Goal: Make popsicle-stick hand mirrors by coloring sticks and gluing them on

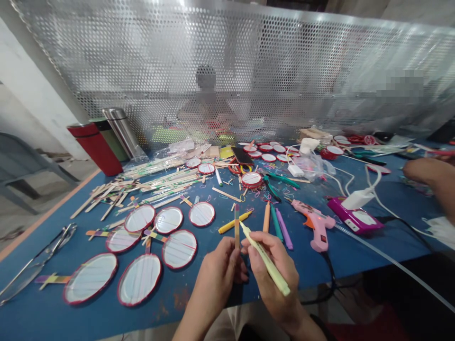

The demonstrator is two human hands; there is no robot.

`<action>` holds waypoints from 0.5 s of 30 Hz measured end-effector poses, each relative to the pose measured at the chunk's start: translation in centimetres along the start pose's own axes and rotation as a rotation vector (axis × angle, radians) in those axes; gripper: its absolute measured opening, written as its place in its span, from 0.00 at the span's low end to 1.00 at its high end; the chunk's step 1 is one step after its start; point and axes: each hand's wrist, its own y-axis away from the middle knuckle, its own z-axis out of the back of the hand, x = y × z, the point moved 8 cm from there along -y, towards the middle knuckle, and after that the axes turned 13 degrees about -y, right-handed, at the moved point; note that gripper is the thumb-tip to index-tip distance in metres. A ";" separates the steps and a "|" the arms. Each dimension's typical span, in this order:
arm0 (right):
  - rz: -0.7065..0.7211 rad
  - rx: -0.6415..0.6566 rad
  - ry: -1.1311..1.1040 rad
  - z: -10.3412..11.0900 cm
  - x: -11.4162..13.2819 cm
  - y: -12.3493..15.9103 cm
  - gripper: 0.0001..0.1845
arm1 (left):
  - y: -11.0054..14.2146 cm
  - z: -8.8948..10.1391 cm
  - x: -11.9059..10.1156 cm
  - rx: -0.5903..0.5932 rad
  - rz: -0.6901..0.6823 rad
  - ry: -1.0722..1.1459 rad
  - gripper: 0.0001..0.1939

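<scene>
My left hand [219, 271] is closed on a flat wooden craft stick [237, 222], held upright and coloured in bands of purple, green and orange. In my right hand [272, 270] a pale yellow marker [268, 264] slants up to the left, its tip close beside the stick; whether it touches I cannot tell. Just behind my hands lies a yellow marker [234, 222]. Orange [266, 218], teal [276, 223] and purple [284, 229] markers lie to the right. On the left, several round red-rimmed discs [140, 279] with coloured stick handles lie on the blue table.
A pink glue gun [314, 222] and a purple power strip [353, 215] with cables sit at the right. Bundled sticks [167, 187], pliers [272, 189], flasks [97, 149] and glasses [39, 260] lie or stand around. Perforated metal [227, 57] closes the back. Another person's arm [432, 180] reaches in from the right.
</scene>
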 end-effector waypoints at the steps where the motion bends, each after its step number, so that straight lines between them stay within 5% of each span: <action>1: 0.006 -0.007 0.002 0.0 -0.1 0.0 0.09 | 0.0 0.0 0.0 0.000 -0.003 0.000 0.11; 15: 0.023 -0.022 -0.067 0.4 -0.1 0.2 0.08 | -0.1 -0.3 0.5 0.027 -0.007 0.033 0.12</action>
